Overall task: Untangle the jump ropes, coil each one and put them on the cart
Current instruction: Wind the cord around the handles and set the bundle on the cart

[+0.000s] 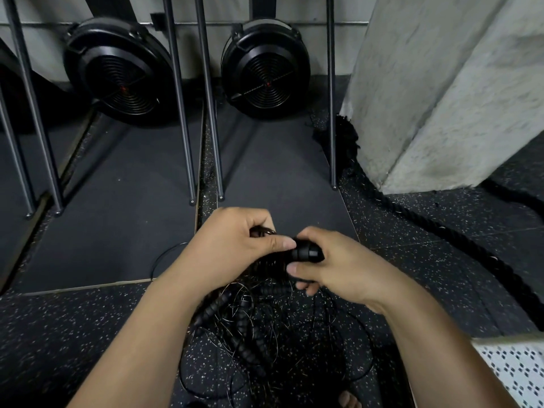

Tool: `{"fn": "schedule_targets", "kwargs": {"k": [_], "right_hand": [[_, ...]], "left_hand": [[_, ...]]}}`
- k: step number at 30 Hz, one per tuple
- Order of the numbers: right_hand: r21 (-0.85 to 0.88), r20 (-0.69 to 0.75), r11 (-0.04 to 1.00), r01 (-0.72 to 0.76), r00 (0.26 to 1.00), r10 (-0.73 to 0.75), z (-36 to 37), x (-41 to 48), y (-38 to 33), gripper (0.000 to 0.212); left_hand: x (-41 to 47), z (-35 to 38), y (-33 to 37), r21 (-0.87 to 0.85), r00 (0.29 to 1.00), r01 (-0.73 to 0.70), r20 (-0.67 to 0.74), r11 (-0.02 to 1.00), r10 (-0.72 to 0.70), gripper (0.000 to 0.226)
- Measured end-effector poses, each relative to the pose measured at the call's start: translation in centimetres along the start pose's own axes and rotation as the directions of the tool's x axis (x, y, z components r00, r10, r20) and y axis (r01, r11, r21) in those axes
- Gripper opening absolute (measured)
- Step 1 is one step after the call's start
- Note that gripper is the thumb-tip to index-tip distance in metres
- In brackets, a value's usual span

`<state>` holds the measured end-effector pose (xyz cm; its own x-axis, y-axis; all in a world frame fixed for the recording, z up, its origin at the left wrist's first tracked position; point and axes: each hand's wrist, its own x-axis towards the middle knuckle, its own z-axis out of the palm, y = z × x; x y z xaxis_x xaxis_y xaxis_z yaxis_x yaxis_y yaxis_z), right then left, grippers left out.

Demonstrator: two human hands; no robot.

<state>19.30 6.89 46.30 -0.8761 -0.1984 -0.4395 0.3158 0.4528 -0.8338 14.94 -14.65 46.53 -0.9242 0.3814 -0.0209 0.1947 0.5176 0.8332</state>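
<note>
A tangle of thin black jump ropes (273,343) with ribbed black handles hangs from my hands and spreads over the speckled floor below them. My left hand (232,245) grips a bunch of cords at the top of the tangle, its thumb stretched toward the right hand. My right hand (335,266) holds a ribbed black handle (306,253) between thumb and curled fingers. The two hands are almost touching. No cart is in view.
Two black fan-wheel machines (117,72) (265,69) stand at the wall on dark mats (117,207), with slanted metal rails (182,113) reaching down to the floor. A concrete pillar (441,92) rises at right; a thick black battle rope (471,254) snakes round it.
</note>
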Motion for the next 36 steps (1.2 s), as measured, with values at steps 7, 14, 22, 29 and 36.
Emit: {"fn": "schedule_targets", "kwargs": {"k": [7,14,22,29,36], "right_hand": [[0.128,0.429,0.991,0.032,0.899,-0.085,-0.6,-1.8,-1.1,0.033],[0.466,0.433,0.875,0.133,0.828,-0.357,-2.0,-3.0,-2.1,0.030],[0.699,0.045,0.667,0.258,0.915,-0.402,-2.0,-2.6,-2.8,0.042],[0.473,-0.470,0.754,0.456,0.854,-0.222,-1.4,-1.4,-2.1,0.041],[-0.032,-0.605,0.973,0.230,0.771,-0.202,-1.9,-0.9,-0.7,0.037]], "left_hand": [[0.2,-1.1,-1.0,-0.158,0.973,0.011,0.228,0.987,0.026,0.047],[0.4,-1.9,-1.0,-0.372,0.971,0.019,0.227,0.928,0.071,0.036],[0.4,0.7,-2.4,-0.380,0.987,0.158,0.054,0.911,-0.148,0.038],[0.3,1.3,0.9,-0.112,0.993,0.017,0.116,0.994,-0.004,0.039],[-0.1,0.8,0.7,0.131,0.987,-0.020,0.161,0.991,-0.001,0.035]]}}
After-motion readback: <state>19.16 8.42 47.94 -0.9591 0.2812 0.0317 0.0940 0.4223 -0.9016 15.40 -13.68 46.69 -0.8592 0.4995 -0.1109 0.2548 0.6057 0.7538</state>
